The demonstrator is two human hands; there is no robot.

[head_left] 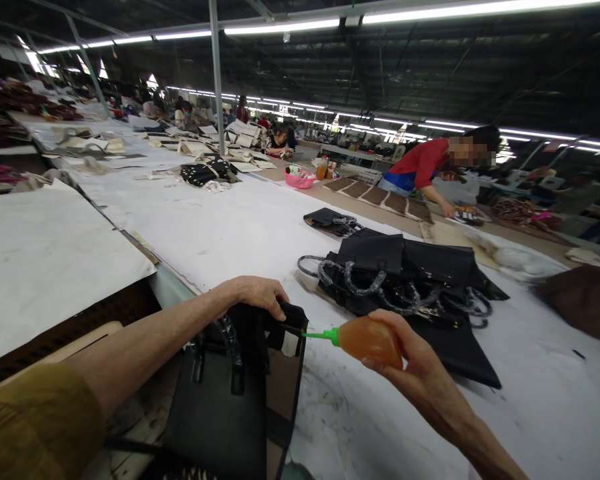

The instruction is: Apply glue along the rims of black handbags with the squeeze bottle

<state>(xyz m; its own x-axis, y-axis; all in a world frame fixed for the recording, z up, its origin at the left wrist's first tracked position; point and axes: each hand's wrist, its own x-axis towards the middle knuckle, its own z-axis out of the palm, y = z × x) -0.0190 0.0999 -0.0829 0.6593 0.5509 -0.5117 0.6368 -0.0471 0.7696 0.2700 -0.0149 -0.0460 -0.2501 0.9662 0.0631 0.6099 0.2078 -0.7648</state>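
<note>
A black handbag (225, 407) stands upright at the near edge of the long white table (220, 227). My left hand (255, 293) grips the bag's top edge, fingers curled over it. My right hand (405, 353) is wrapped round an orange squeeze bottle (367, 339) with a green nozzle (317, 335). The nozzle tip points left and touches a small flap at the bag's open top, just below my left fingers.
A pile of black handbags (405, 280) with wrapped handles lies to the right, one more black bag (330, 220) behind it. A pink bowl (300, 179) sits farther back. A person in a red top (425, 163) leans over the neighbouring table. A steel post (216, 73) rises mid-table.
</note>
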